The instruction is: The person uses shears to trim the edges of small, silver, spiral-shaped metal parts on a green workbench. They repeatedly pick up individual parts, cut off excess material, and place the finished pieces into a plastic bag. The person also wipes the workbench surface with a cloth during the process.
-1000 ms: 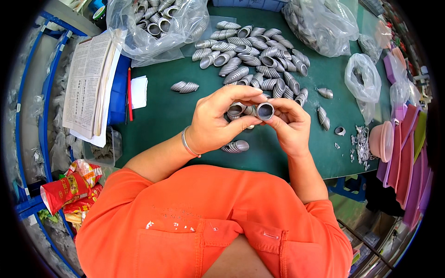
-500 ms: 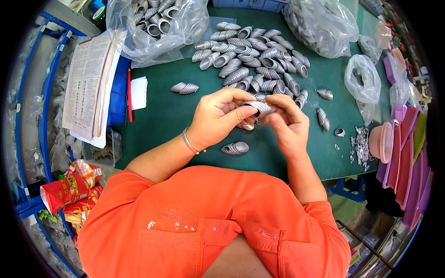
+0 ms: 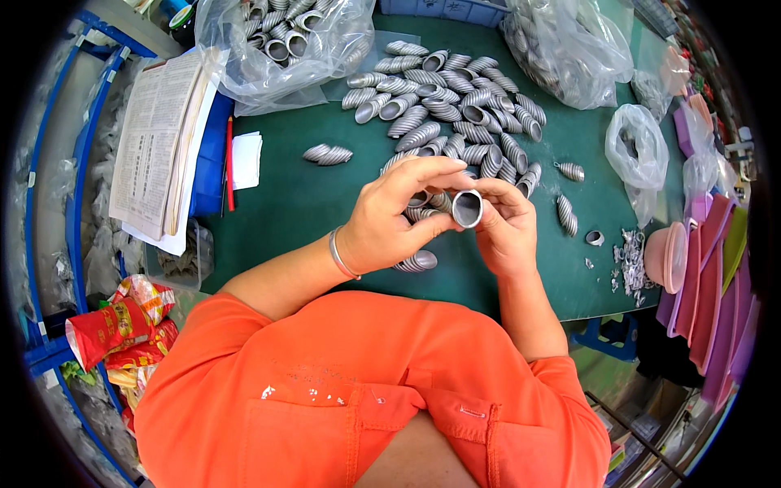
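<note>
A short grey ridged tube (image 3: 467,209) is held up over the table with its round open end toward me. My right hand (image 3: 506,220) pinches its right side between thumb and fingers. My left hand (image 3: 390,207) is at the tube's left, its fingers stretched out above and its thumb by the lower rim. Through the gap between that thumb and fingers more grey tubes (image 3: 420,213) show, partly hidden. Beneath the left hand another ridged tube (image 3: 418,261) lies on the green table (image 3: 285,215). Beyond both hands spreads a heap of slant-cut ridged tubes (image 3: 439,93).
Clear plastic bags of tubes stand at the back left (image 3: 281,49) and back right (image 3: 565,53). Papers (image 3: 159,134) and a red pencil (image 3: 230,167) lie left. Small metal bits (image 3: 630,264), a pink tub (image 3: 665,256) and an empty-looking bag (image 3: 639,150) are at right.
The tube has turned so its open end faces me, and it has come slightly lower and nearer. My left fingers have spread away from it, while my right hand keeps hold.
</note>
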`<state>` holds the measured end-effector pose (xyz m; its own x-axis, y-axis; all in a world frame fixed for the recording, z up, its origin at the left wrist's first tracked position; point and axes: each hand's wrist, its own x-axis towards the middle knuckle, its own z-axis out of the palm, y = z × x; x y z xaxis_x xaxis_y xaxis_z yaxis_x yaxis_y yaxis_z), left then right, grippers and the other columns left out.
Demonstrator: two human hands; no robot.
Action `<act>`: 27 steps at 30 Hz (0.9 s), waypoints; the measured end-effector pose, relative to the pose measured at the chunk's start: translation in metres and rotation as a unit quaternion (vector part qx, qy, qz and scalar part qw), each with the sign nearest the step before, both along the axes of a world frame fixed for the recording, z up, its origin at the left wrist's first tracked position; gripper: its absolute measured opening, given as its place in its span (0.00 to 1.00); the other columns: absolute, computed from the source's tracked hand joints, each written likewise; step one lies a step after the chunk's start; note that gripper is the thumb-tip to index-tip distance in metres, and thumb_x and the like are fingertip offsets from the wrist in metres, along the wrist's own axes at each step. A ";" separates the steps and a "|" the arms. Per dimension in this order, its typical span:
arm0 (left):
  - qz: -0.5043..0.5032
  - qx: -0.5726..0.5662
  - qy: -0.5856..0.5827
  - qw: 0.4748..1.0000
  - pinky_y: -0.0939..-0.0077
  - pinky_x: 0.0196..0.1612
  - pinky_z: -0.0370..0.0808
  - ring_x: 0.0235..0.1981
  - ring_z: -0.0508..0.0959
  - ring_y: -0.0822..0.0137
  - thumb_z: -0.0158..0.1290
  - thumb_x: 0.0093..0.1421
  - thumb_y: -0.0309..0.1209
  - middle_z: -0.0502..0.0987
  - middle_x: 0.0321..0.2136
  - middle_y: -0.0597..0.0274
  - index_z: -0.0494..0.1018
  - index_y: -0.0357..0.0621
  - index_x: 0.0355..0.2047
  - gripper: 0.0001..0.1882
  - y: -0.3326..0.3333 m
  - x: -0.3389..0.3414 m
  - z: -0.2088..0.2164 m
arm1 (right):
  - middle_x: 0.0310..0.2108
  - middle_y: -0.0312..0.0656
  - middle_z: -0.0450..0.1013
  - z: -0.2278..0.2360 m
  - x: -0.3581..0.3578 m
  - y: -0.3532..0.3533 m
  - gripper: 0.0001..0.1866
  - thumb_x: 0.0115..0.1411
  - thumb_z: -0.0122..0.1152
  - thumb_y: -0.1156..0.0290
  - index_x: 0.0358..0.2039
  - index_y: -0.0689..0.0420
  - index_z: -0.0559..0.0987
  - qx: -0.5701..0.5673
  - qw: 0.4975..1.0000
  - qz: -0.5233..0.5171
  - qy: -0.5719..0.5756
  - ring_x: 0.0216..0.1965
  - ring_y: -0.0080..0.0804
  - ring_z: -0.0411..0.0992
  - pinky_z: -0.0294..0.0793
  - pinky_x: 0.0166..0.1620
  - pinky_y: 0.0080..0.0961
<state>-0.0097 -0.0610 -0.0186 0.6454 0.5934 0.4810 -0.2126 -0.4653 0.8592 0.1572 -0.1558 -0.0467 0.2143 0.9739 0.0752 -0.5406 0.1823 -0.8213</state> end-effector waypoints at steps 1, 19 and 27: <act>-0.003 -0.019 -0.014 1.000 0.73 0.46 0.76 0.43 0.79 0.63 0.61 0.48 0.15 0.77 0.43 0.53 0.71 0.37 0.46 0.24 -0.003 0.001 -0.002 | 0.42 0.46 0.75 -0.008 0.001 0.000 0.11 0.59 0.61 0.78 0.43 0.65 0.75 0.007 1.000 0.000 0.024 0.44 0.31 0.74 0.75 0.46 0.26; 0.374 0.221 0.085 0.897 0.68 0.37 0.73 0.32 0.78 0.58 0.61 0.49 0.28 0.79 0.31 0.57 0.79 0.44 0.31 0.07 0.110 -0.049 0.067 | 0.36 0.40 0.74 0.004 0.000 -0.010 0.05 0.58 0.60 0.80 0.36 0.62 0.77 -0.031 0.964 -0.179 -0.196 0.33 0.22 0.72 0.71 0.35 0.18; 0.197 0.213 0.392 0.873 0.66 0.40 0.74 0.35 0.76 0.52 0.64 0.45 0.26 0.76 0.34 0.53 0.74 0.39 0.36 0.17 0.086 -0.085 -0.028 | 0.34 0.39 0.75 0.005 0.002 -0.011 0.06 0.58 0.60 0.80 0.36 0.63 0.77 -0.088 0.966 -0.141 -0.200 0.32 0.21 0.71 0.71 0.36 0.17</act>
